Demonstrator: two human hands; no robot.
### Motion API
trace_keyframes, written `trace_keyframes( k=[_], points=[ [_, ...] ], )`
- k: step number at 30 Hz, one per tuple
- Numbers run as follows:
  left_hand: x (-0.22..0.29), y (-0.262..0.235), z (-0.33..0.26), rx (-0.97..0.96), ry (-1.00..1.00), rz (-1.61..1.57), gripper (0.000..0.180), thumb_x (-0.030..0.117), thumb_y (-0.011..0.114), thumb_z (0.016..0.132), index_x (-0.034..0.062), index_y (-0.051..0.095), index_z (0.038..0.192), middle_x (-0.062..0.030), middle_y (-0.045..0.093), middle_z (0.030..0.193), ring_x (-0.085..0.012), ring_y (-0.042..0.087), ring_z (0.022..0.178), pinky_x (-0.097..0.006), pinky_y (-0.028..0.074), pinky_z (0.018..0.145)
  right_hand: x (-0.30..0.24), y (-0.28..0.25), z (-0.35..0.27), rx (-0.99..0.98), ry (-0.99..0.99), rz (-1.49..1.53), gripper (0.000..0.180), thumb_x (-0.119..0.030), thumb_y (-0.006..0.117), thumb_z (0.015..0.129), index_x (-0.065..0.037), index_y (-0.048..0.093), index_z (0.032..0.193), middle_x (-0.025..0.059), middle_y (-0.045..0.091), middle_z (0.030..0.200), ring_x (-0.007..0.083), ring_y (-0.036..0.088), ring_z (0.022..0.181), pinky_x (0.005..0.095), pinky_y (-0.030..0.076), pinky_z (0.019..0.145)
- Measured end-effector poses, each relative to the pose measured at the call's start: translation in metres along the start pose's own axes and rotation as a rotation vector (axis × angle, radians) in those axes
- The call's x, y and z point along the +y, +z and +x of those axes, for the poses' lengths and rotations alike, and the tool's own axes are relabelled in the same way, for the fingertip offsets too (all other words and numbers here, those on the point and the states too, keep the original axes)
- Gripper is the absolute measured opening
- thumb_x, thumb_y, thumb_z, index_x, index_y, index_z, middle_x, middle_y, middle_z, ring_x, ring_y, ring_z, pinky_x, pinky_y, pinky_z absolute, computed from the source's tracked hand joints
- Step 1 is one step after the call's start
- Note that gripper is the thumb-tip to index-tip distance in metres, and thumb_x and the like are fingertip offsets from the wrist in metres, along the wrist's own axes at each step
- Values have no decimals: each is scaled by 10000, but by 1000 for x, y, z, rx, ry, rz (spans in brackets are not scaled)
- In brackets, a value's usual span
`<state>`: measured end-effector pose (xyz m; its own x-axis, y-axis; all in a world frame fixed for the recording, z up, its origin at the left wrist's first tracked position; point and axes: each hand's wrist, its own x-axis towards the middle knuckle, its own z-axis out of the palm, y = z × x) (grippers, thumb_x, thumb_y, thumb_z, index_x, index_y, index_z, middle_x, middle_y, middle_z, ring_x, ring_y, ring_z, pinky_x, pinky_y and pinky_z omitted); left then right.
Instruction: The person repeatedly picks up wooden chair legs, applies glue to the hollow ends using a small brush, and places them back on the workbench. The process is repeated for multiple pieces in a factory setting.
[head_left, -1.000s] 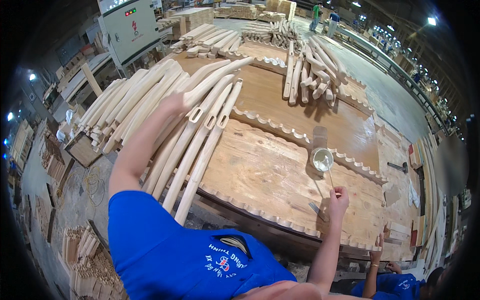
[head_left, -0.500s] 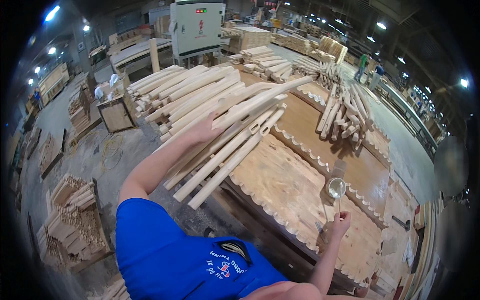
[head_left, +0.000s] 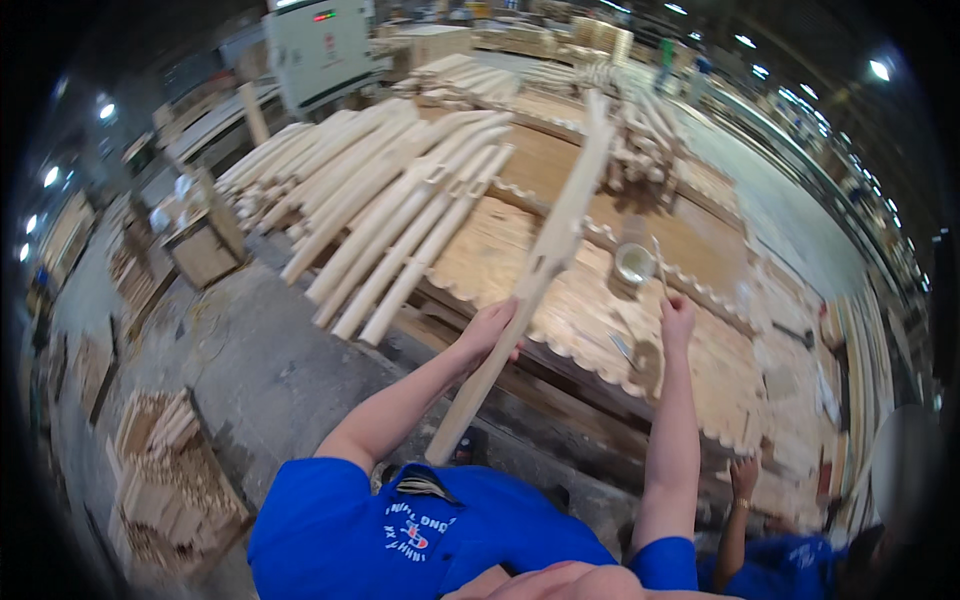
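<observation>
Well to the left of the cup, the pale wooden pieces lie spread side by side; half a second ago the left hand was over them, and now it is clear of them. The left hand, to the cup's left and on its near side, has its fingers closed around a long slotted bar, which now slants in front of the person, its far end reaching beyond the cup. The cup itself stands on the boards as before. A flat metal strip lies just on its near side. To the cup's right, the right hand pinches a thin stick; its tip, earlier inside the cup, now shows outside the rim. Farther right and nearer than the cup is a co-worker's hand.
</observation>
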<state>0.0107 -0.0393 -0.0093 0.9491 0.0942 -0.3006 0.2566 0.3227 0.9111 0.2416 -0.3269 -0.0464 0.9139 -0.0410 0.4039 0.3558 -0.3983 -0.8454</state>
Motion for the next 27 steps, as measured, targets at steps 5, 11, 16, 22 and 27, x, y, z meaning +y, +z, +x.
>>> trace_keyframes(
  k=[5, 11, 16, 22, 27],
  points=[
    [-64, 6, 4, -164, -139, -243, 677, 728, 289, 823, 109, 512, 981, -51, 513, 529, -150, 476, 349, -236, 394, 337, -52, -19, -4, -118, -135, 95, 186, -187, 566, 860, -5, 602, 881, 66, 576, 673, 128, 527, 632, 294, 423, 580],
    [-92, 3, 15, -490, -146, -538, 668, 744, 301, 809, 120, 509, 926, -38, 489, 489, -138, 460, 332, -237, 381, 340, -95, -28, -29, -381, -207, -20, 203, -204, 568, 874, -7, 613, 889, 43, 526, 620, 98, 458, 576, 263, 392, 543],
    [-92, 2, 3, -325, -198, -448, 638, 719, 301, 831, 120, 509, 897, -36, 484, 489, -134, 461, 337, -252, 396, 352, -105, -16, -55, -475, -209, -72, 239, -234, 575, 869, -2, 623, 897, 72, 562, 620, 127, 506, 580, 279, 417, 563],
    [-92, 3, 2, -257, -208, -403, 643, 712, 304, 834, 108, 516, 892, -52, 485, 493, -158, 473, 338, -241, 377, 318, -99, 7, -58, -543, -160, -173, 245, -272, 556, 868, -45, 633, 917, 110, 617, 711, 214, 577, 646, 324, 450, 617],
    [-93, 1, 4, -253, -196, -412, 639, 711, 315, 832, 106, 515, 878, -57, 491, 500, -161, 473, 335, -237, 387, 322, -106, 19, -58, -471, -191, -328, 207, -277, 570, 857, -84, 636, 896, 100, 642, 782, 261, 605, 710, 360, 462, 630]
  ],
)
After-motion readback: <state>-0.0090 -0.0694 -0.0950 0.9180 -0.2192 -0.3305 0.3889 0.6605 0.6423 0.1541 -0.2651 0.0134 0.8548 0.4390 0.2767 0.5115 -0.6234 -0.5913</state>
